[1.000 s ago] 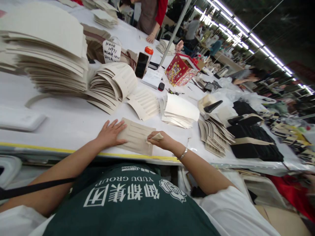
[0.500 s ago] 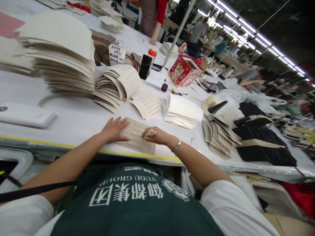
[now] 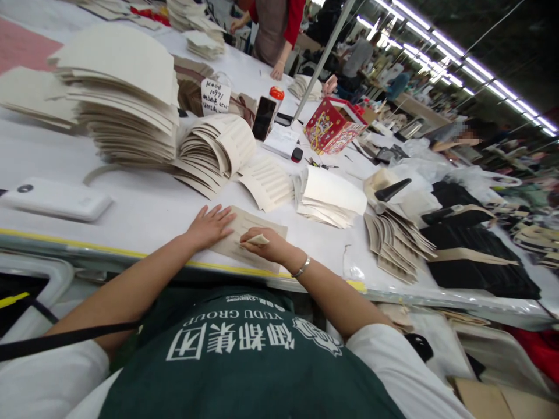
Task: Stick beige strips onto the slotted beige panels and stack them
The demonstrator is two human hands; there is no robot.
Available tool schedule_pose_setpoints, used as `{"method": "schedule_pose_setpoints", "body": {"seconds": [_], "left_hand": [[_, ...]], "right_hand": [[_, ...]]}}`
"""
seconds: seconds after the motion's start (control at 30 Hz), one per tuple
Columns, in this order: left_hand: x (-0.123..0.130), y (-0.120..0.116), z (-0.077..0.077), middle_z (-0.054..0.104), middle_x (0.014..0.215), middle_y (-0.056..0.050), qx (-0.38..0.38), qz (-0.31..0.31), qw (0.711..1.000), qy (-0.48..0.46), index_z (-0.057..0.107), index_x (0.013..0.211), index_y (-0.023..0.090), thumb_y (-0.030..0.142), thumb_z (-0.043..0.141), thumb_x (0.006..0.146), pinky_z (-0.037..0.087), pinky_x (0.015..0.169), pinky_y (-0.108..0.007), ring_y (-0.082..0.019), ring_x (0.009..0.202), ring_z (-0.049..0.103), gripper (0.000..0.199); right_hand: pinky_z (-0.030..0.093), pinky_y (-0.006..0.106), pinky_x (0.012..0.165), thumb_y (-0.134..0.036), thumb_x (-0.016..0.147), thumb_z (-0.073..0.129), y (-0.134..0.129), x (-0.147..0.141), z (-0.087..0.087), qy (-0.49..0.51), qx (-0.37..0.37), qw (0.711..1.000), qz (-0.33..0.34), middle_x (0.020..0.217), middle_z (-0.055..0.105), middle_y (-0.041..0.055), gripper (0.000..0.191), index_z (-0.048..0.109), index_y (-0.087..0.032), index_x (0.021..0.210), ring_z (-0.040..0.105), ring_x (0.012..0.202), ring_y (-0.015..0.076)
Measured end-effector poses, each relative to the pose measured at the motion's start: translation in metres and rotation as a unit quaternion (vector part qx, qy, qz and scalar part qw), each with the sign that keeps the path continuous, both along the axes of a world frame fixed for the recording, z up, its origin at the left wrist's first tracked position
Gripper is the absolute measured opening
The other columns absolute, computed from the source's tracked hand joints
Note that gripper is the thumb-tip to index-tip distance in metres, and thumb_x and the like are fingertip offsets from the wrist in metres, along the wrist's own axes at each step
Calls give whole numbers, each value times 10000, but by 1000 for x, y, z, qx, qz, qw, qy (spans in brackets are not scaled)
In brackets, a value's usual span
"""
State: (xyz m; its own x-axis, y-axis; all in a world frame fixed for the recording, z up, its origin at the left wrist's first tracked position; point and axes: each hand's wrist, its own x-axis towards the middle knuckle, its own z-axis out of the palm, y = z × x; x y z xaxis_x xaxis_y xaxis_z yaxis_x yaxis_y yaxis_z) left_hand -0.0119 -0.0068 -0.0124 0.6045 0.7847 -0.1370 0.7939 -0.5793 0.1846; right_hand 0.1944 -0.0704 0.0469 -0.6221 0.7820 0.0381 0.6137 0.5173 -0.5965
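Note:
A beige panel (image 3: 251,220) with several slit-like lines across it lies flat near the table's front edge. My left hand (image 3: 210,227) rests on its left end, fingers stretched out and spread. Over the panel's middle, my right hand (image 3: 273,247) is closed around a small beige scrap (image 3: 257,240), perhaps folded cloth; one end of it sticks out above the fingers. Just behind the panel lie a few similar lined pieces (image 3: 267,185) and a curved stack of lined panels (image 3: 238,139).
A tall stack of beige panels (image 3: 117,70) and a white device (image 3: 61,199) stand left. White sheets (image 3: 334,195), fanned beige pieces (image 3: 386,247) and black pieces (image 3: 480,273) lie right. Behind are a phone (image 3: 264,118), a red box (image 3: 334,125), a pole (image 3: 325,55) and a co-worker (image 3: 273,32).
My right hand has slid left across the panel with the beige scrap still in it. My left hand stays flat on the panel. The whole view has shifted slightly.

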Motion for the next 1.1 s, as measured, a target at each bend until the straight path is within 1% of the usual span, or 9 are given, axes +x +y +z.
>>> {"method": "schedule_pose_setpoints", "body": {"seconds": [0.13,0.2,0.27,0.5,0.63,0.77,0.83,1.0,1.1], "left_hand": [[1,3,-2,214,1490,-2,6,6,1000,-1,306,1396,288,470,290,902,90,1079,-500,-254,1367,152,527],[2,3,-2,206,1492,-1,21,2,1000,-7,324,1388,285,466,296,903,87,1078,-505,-258,1371,132,519],[4,2,-2,206,1491,1,28,-18,999,-13,336,1383,279,447,288,909,86,1079,-496,-249,1372,129,505],[5,-3,-1,281,1463,20,14,-52,998,-18,357,1366,315,410,281,910,66,1081,-482,-220,1358,197,473],[4,-2,-3,287,1460,26,19,-43,999,-16,351,1368,324,439,279,910,69,1080,-484,-226,1351,210,477],[5,-1,-5,283,1463,28,23,-34,999,-16,341,1371,337,447,265,914,71,1073,-503,-237,1351,203,477],[6,-1,-6,284,1463,26,25,-30,999,-18,332,1375,344,444,259,916,68,1071,-511,-243,1354,194,476],[7,1,-4,280,1466,14,21,-57,998,0,328,1378,337,439,272,914,70,1072,-512,-247,1357,185,479],[6,3,-1,271,1470,6,20,-71,997,9,335,1378,311,436,280,917,85,1068,-518,-254,1355,183,481]], "right_hand": [[471,224,680,-254,863,548,-30,65,16,-16,-100,993,-67,800,649,45,149,647,-141,865,590,685,116],[465,213,640,-256,856,559,-41,79,22,-20,-125,988,-91,771,645,35,148,650,-139,855,581,642,106],[464,210,659,-247,847,577,-38,71,23,-7,-118,990,-74,776,647,35,130,652,-141,843,586,670,110],[446,241,788,-184,824,599,13,-15,5,3,-17,999,43,889,666,47,69,646,-152,864,594,810,136],[448,236,721,-180,807,616,-1,28,15,-65,-48,995,56,832,667,47,60,652,-147,842,593,739,135],[439,218,629,-198,821,605,-39,77,33,-94,-97,989,-52,728,653,24,66,652,-152,820,578,635,120],[443,219,662,-229,847,583,-47,67,34,-58,-65,994,-64,759,650,28,97,647,-156,843,583,679,122],[438,239,794,-237,879,536,-29,-3,14,-24,15,999,28,922,644,50,118,632,-170,897,578,844,137],[441,243,772,-210,861,548,-24,9,11,-58,-5,998,34,871,651,51,105,639,-158,866,581,793,138]]}}
